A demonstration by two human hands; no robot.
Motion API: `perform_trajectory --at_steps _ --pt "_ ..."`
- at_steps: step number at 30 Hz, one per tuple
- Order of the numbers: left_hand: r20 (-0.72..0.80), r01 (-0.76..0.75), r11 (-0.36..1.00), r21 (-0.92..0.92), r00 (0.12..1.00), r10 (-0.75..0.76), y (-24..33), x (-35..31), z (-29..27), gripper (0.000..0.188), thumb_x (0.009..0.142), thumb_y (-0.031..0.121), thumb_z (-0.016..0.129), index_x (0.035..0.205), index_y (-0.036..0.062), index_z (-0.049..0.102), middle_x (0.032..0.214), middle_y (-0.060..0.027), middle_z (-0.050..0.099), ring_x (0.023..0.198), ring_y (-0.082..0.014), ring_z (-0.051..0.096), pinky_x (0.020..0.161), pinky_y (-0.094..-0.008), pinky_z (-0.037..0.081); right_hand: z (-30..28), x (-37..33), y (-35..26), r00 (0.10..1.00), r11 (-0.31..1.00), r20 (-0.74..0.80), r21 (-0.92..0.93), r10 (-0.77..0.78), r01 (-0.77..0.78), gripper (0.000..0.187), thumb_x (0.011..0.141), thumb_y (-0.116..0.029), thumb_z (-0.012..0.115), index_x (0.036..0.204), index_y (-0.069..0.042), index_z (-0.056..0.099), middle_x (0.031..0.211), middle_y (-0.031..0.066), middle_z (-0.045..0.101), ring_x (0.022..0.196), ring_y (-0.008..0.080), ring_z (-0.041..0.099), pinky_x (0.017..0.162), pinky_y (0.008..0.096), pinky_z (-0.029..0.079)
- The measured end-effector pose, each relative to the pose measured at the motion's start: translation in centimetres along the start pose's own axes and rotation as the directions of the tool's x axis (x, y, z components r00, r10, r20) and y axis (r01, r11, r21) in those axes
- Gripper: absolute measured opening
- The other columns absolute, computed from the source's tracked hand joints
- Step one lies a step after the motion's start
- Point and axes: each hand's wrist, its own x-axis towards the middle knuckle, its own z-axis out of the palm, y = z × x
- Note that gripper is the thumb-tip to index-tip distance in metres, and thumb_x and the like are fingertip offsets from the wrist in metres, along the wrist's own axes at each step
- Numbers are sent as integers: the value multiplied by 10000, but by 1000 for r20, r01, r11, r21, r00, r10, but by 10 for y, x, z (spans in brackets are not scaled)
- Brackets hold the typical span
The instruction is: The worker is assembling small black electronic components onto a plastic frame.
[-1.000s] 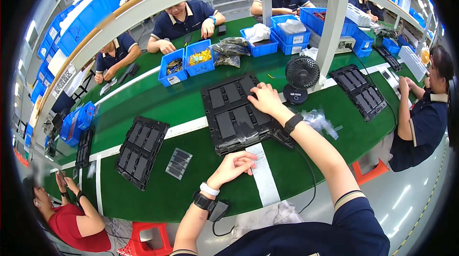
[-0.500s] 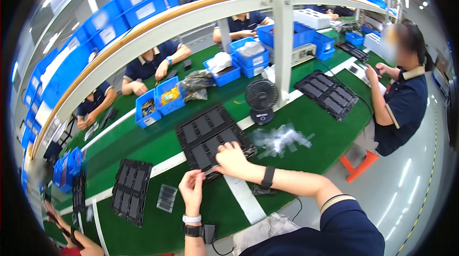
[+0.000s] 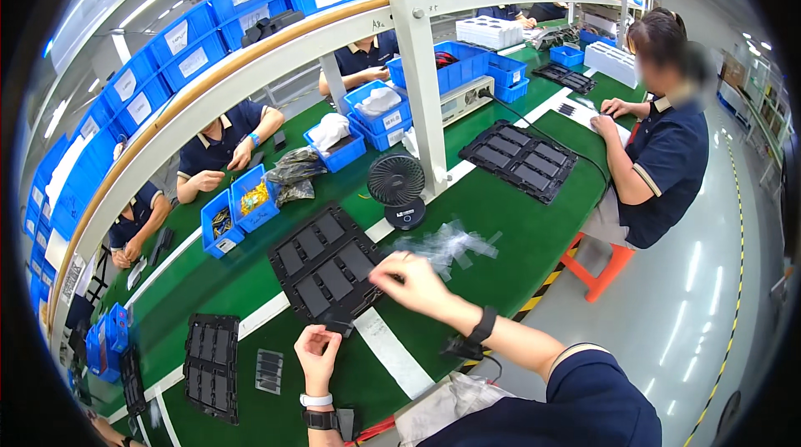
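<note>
Now our right hand (image 3: 413, 280) has come off the far side of the black tray (image 3: 329, 268) to its near edge, fingers curled on the rim. Our left hand (image 3: 317, 355) pinches a small dark part (image 3: 338, 322) just below the tray (clear film scraps (image 3: 446, 243) lie beyond the right hand).

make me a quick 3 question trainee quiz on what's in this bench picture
1. True or false: the right hand rests at the near right edge of the black tray.
2. What lies on the green mat just right of that hand? A) a heap of clear plastic bags B) a red toolbox C) a stack of books
3. Fill in: behind the tray stands a small black ____.

Key
1. True; the left hand is at the tray's near corner.
2. A, the clear plastic bags.
3. Fan.
</note>
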Motion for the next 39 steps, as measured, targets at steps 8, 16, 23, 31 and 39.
perform_trajectory --at_steps 8,16,23,31,39 --pt "513 -243 860 449 858 -25 12 4 10 80 619 14 696 679 33 647 774 -79 631 737 -209 611 679 -300 477 -73 -29 50 958 738 170 -672 232 -60 243 813 -246 617 1018 -121 657 1188 173 492 1043 332 478 854 411 432" --pt "436 -180 853 489 898 -60 11 6 12 149 677 110 754 679 5 648 700 -68 617 640 -171 597 591 -263 460 -44 13 23 938 916 333 -398 100 44 258 782 -252 645 963 -68 632 928 101 581 918 267 566 794 375 459" --pt "430 -172 858 483 901 -62 13 5 17 234 668 95 751 892 61 692 776 -43 613 638 -135 522 600 -255 448 56 91 57 858 999 514 -33 -4 24 182 704 -101 647 864 -14 652 704 128 639 675 268 628 640 351 503" --pt "412 -120 856 504 904 -116 10 -1 13 252 651 94 775 893 86 705 786 -27 579 652 -133 500 598 -256 443 113 112 88 826 924 431 -282 362 -258 364 645 -213 782 976 -133 655 799 52 626 784 214 614 695 364 490" --pt "469 -131 860 493 873 -135 18 2 14 227 657 125 763 854 48 681 792 -65 591 728 -197 598 652 -291 471 115 109 96 897 932 378 -351 230 -91 442 683 -284 760 1061 -132 589 818 90 595 792 265 609 696 376 494"
